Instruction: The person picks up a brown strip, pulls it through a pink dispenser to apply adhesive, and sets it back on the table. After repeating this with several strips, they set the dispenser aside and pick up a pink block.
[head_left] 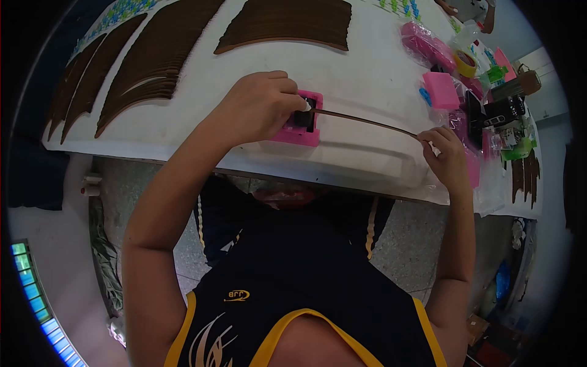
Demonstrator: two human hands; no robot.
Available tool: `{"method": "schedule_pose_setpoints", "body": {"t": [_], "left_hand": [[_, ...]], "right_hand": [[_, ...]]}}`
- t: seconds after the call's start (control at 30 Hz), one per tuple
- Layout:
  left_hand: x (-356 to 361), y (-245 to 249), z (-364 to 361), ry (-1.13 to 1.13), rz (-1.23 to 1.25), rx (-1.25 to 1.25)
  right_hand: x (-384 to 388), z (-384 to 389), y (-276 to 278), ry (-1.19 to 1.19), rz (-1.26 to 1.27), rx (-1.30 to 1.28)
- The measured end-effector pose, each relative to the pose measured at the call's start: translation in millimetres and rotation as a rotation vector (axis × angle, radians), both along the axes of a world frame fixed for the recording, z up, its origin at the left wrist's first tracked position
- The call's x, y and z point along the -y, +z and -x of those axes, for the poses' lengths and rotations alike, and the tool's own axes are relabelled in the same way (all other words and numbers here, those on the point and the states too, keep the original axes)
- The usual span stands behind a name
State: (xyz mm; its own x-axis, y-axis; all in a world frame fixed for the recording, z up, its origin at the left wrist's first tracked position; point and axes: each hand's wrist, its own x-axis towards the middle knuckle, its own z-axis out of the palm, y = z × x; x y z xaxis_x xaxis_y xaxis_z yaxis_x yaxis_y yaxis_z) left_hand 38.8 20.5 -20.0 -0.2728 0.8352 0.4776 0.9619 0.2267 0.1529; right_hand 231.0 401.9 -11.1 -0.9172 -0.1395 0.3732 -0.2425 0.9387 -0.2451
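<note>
A thin brown stick (367, 121) runs across the middle of the white table. Its right end is pinched between the fingers of my right hand (445, 153). My left hand (263, 105) is closed at the stick's left end, with a small white piece at its fingertips. Beneath those fingertips lies a pink tray (310, 139) with a black block (304, 120) in it, partly covered by my left hand.
Brown stick rows (287, 24) lie at the table's back, with more (153, 67) at the left. Pink packs (441, 90), yellow tape (466, 62) and a black item (504, 112) crowd the right. Another person's hand (447, 7) shows at the upper right.
</note>
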Motion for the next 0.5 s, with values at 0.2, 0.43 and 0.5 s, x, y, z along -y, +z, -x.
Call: {"method": "schedule_pose_setpoints", "body": {"t": [0.2,0.43,0.5], "left_hand": [[0.3,1.5,1.8,0.007,0.034,-0.013],[-3.4,1.8,1.5,0.0,0.027,-0.01],[-5.6,0.2,1.8,-0.026,-0.002,0.031]], "right_hand": [[1.4,0.2,-0.8,-0.016,-0.01,-0.007],[-1.8,-1.7,2.9,-0.026,-0.021,-0.007],[-1.7,-2.2,12.2,-0.039,-0.038,-0.022]]}}
